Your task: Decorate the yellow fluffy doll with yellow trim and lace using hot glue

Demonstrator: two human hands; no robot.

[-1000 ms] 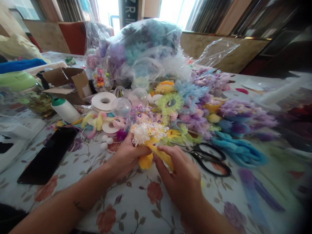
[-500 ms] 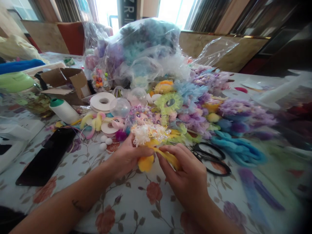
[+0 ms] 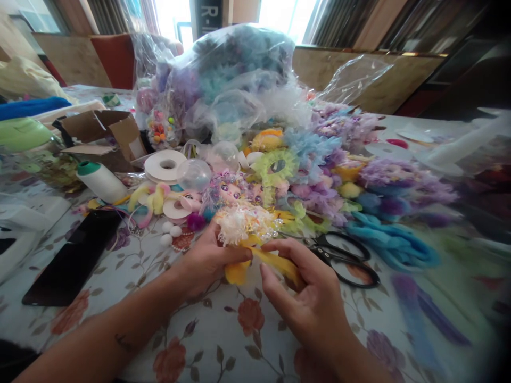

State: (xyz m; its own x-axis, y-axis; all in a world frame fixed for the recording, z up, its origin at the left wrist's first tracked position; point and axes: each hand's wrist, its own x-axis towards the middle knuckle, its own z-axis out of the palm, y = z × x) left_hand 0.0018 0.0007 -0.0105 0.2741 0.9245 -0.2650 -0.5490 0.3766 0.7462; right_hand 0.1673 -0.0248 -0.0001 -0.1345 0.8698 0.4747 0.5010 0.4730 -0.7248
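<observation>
My left hand [image 3: 209, 260] is closed on a fluffy white yarn piece [image 3: 239, 223] flecked with yellow and silvery bits. Soft yellow fabric [image 3: 237, 273] hangs below it, under my left thumb. A yellow fabric strip [image 3: 277, 260] stretches from there into my right hand [image 3: 307, 282]. The right thumb and index finger stand a little apart, while the other fingers curl around the strip's end. Directly behind the yarn piece are doll faces [image 3: 230, 192], one with purple curly hair. Black-handled scissors [image 3: 345, 258] lie just right of my right hand, their blades partly hidden.
A black phone [image 3: 74, 258] lies at left, near a white thread cone [image 3: 101, 181] and a cardboard box [image 3: 106, 133]. White ribbon spools [image 3: 165, 166], a light green ruffle [image 3: 275, 167] and blue fuzzy strips [image 3: 393, 242] surround the hands. A large clear plastic bag [image 3: 239, 69] stands behind.
My right thumb has parted from the index finger and dropped slightly away from the yellow strip. The left hand keeps its hold, and the view has shifted a little.
</observation>
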